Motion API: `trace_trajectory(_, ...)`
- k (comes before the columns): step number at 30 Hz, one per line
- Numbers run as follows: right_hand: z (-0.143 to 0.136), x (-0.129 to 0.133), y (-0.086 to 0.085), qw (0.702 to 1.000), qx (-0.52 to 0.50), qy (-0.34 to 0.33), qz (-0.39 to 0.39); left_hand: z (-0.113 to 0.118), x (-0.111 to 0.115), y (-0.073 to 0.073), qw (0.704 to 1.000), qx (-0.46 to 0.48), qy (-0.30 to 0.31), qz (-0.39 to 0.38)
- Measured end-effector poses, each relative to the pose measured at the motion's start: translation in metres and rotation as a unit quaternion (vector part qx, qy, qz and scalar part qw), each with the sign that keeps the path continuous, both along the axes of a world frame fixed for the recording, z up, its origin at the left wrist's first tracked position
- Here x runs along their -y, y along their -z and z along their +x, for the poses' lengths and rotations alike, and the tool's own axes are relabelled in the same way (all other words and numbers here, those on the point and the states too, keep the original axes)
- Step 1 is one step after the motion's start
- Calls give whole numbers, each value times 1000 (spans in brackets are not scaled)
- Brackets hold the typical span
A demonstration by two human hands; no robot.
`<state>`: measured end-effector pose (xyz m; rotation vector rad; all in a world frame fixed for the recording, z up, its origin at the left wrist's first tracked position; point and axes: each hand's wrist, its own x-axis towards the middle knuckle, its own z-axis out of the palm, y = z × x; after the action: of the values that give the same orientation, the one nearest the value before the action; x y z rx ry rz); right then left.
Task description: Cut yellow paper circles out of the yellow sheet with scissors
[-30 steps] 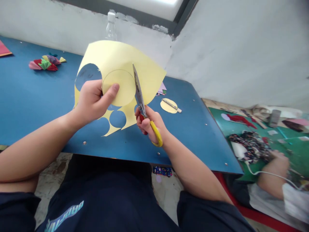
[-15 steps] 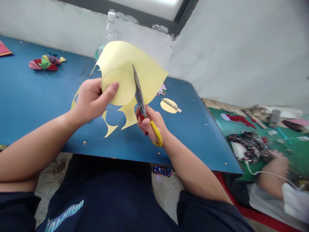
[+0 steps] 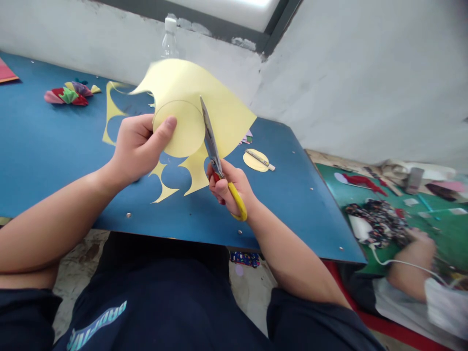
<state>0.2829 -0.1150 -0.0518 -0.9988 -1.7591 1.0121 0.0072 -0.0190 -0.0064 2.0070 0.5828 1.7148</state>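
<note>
A yellow paper sheet (image 3: pixel 219 105) is held up over the blue table, with a drawn circle partly cut out at its lower edge. My left hand (image 3: pixel 141 146) pinches the circle's left side, thumb on top. Fingers of my right hand (image 3: pixel 232 187) are wrapped round the red and yellow handles of the scissors (image 3: pixel 212 141). The blades point up along the right side of the circle, against the paper. Below the sheet, curved yellow offcuts (image 3: pixel 166 192) hang or lie over the table; which, I cannot tell.
On the blue table (image 3: pixel 292 209) lie a yellow disc (image 3: pixel 252 163) with a cutter on it and colourful fabric pieces (image 3: pixel 69 93). A clear bottle (image 3: pixel 170 41) stands behind. At right, a person's hand (image 3: pixel 420 241) is by patterned cloth on a green table (image 3: pixel 329 178).
The left part of the paper has swung outward and up, showing more of the cut strip at the left. My left hand has risen slightly. My right hand has barely moved.
</note>
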Motion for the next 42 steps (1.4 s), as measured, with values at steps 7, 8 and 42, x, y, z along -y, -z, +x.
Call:
trace_trajectory(7,1,-2,3,1000,-11,-10,19,2,-5,3,999,35,17,-23)
trace_trajectory(8,1,-2,4,1000,-10,-9,19,3,-5,3,999,38,18,-23)
trace_trajectory(42,-3,1,-10,1000,7,-7,-2,0,-11,-3,998,64,6,24)
